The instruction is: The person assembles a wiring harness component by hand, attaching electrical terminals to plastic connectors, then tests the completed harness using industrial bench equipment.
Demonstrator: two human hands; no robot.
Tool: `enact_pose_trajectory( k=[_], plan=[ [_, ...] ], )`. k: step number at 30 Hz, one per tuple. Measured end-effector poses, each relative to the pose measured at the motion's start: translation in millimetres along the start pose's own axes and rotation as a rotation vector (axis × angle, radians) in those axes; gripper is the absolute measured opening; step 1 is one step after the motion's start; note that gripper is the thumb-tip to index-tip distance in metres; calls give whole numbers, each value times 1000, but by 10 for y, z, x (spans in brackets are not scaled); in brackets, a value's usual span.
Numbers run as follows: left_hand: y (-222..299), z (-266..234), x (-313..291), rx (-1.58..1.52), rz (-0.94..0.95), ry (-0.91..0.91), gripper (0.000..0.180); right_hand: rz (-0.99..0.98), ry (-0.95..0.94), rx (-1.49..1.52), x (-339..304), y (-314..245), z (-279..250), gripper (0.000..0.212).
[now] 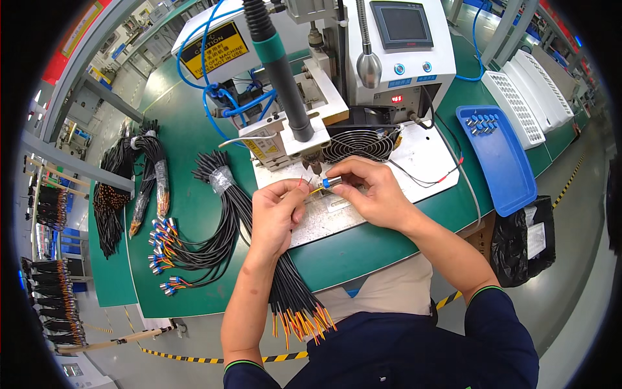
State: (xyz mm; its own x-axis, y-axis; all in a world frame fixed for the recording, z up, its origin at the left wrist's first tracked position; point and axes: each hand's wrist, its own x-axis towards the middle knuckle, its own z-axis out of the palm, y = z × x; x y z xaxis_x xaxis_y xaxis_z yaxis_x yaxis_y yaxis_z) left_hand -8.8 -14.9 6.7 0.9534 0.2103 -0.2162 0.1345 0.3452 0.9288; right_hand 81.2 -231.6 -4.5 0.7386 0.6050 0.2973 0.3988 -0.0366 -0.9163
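Note:
My right hand (376,191) pinches a small silver round connector with a blue insert (329,183) between thumb and fingers. Facing it, my left hand (278,211) is closed on thin wires; a yellow wire (316,190) reaches to the blue end of the connector, and a red wire end (301,182) sticks up above the fingers. Whether the yellow wire touches the connector I cannot tell. Just above both hands is the tip (314,163) of a soldering machine's head. A bundle of black cables (285,285) with orange and yellow ends runs under my left forearm.
A blue tray (502,168) at the right holds several connectors. White perforated racks (515,107) stand beyond it. A fan grille (363,144) sits behind my right hand. Cables with fitted connectors (165,243) and more black bundles (113,201) lie left. A black bag-lined bin (512,249) stands below the tray.

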Motion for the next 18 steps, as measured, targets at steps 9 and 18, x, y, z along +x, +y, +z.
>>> enact_pose_trajectory(
  k=[9,18],
  plan=[
    [66,36,58,82,-51,-26,7,0,8,-49,18,-33,0,24],
    [56,27,106,115,-73,-29,7,-6,16,-47,18,-22,16,23]
  ],
)
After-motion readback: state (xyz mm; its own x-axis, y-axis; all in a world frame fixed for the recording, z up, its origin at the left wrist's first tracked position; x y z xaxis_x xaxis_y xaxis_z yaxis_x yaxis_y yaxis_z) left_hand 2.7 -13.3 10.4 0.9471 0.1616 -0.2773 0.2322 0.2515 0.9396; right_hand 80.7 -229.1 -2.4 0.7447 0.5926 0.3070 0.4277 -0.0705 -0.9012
